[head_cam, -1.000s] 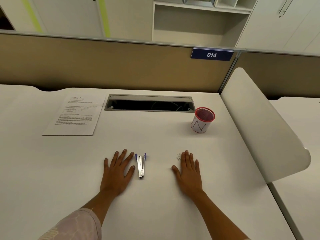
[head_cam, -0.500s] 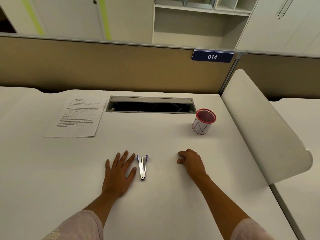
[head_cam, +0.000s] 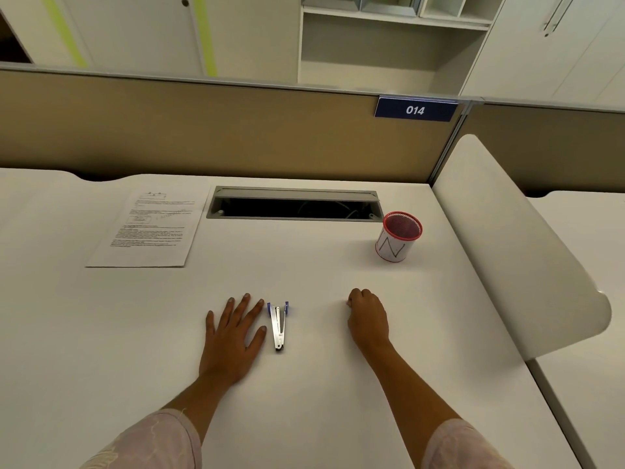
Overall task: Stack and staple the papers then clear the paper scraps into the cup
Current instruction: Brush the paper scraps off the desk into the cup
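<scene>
My left hand (head_cam: 233, 336) lies flat on the white desk (head_cam: 304, 269), fingers spread, holding nothing. Just right of it a small silver stapler (head_cam: 279, 324) with blue ends lies on the desk, apart from the thumb. My right hand (head_cam: 367, 316) rests further right with its fingers curled into a fist on the spot where small paper scraps lay; the scraps are hidden under it. A stack of printed papers (head_cam: 148, 228) sits at the far left. A white cup (head_cam: 397, 238) with a red mesh rim and the letter N stands at the far right.
An open cable slot (head_cam: 294, 206) is cut into the desk behind the work area. A curved white divider (head_cam: 524, 248) borders the desk on the right, close to the cup. A tan partition with a blue 014 sign (head_cam: 415, 110) closes the back.
My right hand was flat with scraps at its fingertips; its fingers have curled shut over them. The left hand and the stapler have stayed in place.
</scene>
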The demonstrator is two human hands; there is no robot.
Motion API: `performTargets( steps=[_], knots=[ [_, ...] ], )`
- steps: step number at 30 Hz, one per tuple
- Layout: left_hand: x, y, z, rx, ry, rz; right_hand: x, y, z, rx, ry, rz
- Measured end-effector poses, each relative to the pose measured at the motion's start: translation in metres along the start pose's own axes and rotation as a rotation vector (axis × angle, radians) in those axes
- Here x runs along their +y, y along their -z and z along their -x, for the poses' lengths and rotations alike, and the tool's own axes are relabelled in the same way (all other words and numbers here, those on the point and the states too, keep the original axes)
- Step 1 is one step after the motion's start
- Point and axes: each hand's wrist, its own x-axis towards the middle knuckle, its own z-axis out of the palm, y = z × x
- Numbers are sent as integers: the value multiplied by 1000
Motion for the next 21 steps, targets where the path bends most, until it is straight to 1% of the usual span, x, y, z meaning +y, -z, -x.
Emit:
performTargets(
  steps=[7, 11, 13, 21],
  knots=[
    [1, 0, 0, -2, 1, 4, -2, -14, 6, 42, -17, 2],
    [-1, 0, 0, -3, -3, -4, 1, -13, 6, 13, -19, -50],
    [-1, 0, -1, 1, -4, 2, 0, -7, 4, -16, -53, -144],
    [0, 0, -1, -6, 2, -27, 16, 38, -34, -107, -412, -637]
  ],
)
